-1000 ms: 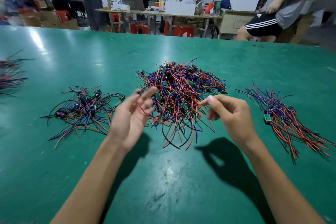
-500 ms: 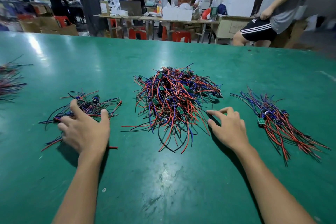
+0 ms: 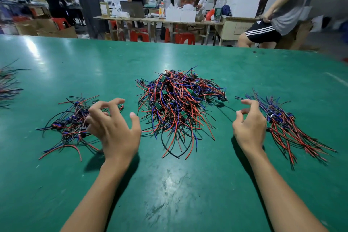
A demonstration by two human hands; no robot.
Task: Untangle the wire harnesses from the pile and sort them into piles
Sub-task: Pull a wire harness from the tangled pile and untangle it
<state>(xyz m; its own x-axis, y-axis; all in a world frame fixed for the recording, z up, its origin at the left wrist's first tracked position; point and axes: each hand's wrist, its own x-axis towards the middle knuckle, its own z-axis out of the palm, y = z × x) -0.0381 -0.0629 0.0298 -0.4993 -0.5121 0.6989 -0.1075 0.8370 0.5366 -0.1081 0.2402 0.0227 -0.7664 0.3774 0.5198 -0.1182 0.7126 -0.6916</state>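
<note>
Table (image 3: 169, 194): green mat, scuffed bare patch nearest the wearer at 6 o'clock
Left hand (image 3: 114, 130): at 9 o'clock of the central heap, raised over the near edge of the left pile; fingers spread and loosely curled, holding nothing; half a second ago it lay flat pressing that pile, so a harness has just been laid down and let go
Right hand (image 3: 248, 128): at 3 o'clock of the heap, just beside the right pile; fingers loosely bent, seemingly empty, though the fingertips blur against the wires; it has lifted off the mat where it rested a moment ago
Left pile (image 3: 75, 122): loose, sprawling; red, blue and black leads
Right pile (image 3: 286, 126): leads combed roughly parallel, trailing toward 4 o'clock
Central heap (image 3: 178, 107): still tangled and the largest; between both hands
Far-left wires (image 3: 8, 84): at 10 o'clock, cut off by the frame
Meaning: one sort cycle looks finished; both hands free to return to the heap; much remains
</note>
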